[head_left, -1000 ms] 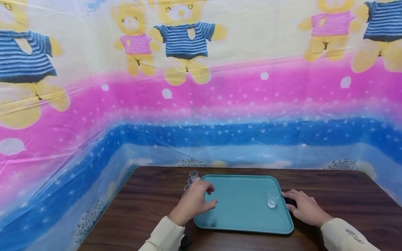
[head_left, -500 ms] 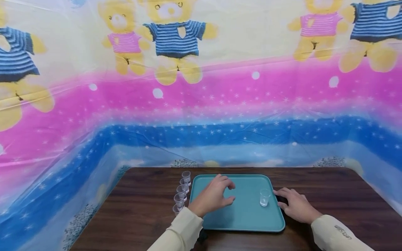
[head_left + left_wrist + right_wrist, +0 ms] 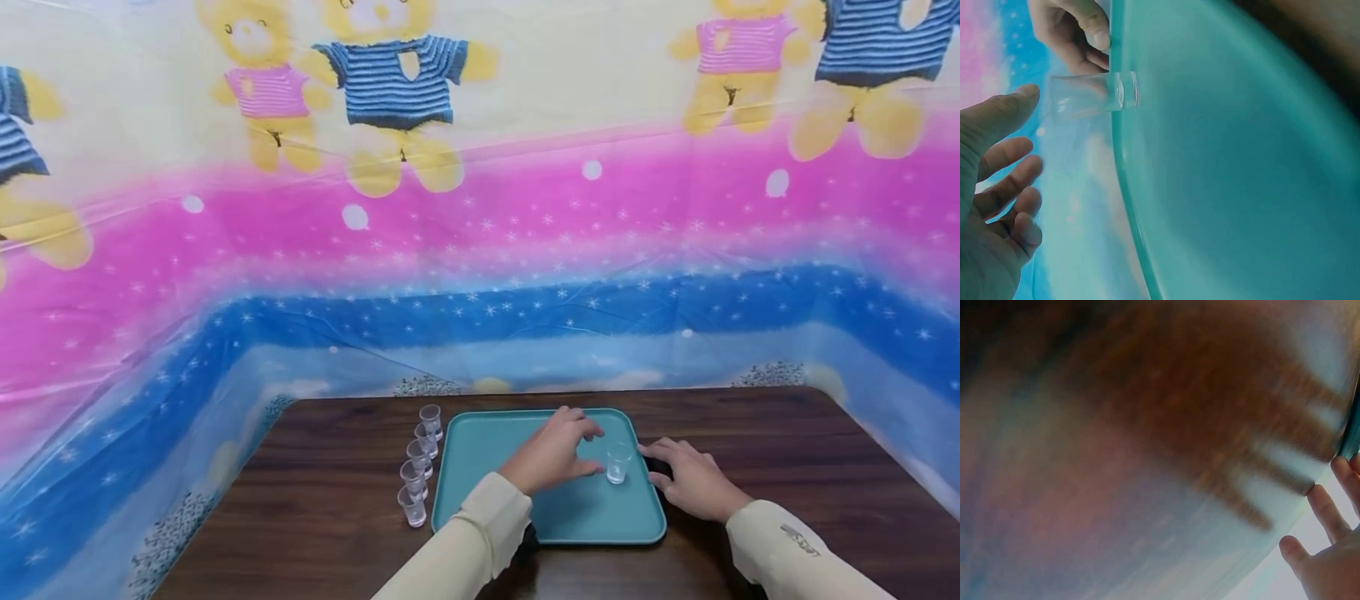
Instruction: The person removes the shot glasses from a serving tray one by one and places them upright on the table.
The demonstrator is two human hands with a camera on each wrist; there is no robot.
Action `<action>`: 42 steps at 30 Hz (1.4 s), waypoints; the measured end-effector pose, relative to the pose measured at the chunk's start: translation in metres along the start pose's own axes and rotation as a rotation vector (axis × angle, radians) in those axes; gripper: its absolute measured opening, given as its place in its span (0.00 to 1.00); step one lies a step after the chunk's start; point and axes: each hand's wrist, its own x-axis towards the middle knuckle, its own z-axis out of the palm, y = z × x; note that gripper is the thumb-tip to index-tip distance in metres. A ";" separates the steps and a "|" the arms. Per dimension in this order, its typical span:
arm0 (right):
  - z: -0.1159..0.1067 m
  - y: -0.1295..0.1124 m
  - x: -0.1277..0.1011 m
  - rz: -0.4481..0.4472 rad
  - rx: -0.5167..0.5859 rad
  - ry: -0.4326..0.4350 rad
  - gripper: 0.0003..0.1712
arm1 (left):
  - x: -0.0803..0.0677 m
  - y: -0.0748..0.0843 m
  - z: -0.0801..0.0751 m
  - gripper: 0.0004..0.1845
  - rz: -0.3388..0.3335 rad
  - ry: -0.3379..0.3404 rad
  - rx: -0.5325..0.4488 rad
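Observation:
A small clear plastic cup (image 3: 616,472) stands upright on the right part of a teal tray (image 3: 476,437). My left hand (image 3: 553,450) hovers over the tray just left of this cup, thumb and fingers spread apart with nothing between them. In the left wrist view the cup (image 3: 1088,97) lies beyond the thumb tip, apart from the hand (image 3: 1004,181). My right hand (image 3: 693,479) rests at the tray's right edge, its fingertips right at the rim. The right wrist view has this hand (image 3: 1335,550) on the glossy tabletop with its fingers extended.
Several clear cups (image 3: 412,479) stand in a row on the dark wooden table (image 3: 330,500), close along the tray's left side. Behind the table hangs a bear-print cloth (image 3: 450,325). The table's back edge meets it.
My left hand has moved right across the tray, from near the cup row to beside the single cup. The right hand stays at the tray's edge. The head view has shifted slightly.

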 end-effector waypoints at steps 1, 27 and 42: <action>0.001 0.000 0.000 -0.001 -0.001 0.001 0.23 | 0.003 0.001 0.001 0.23 -0.006 -0.005 0.006; 0.002 -0.008 0.006 -0.005 0.020 0.007 0.24 | 0.028 0.015 0.011 0.18 -0.067 -0.080 0.057; -0.002 0.002 -0.001 -0.006 0.020 0.019 0.24 | 0.019 0.017 0.004 0.15 -0.009 -0.046 0.025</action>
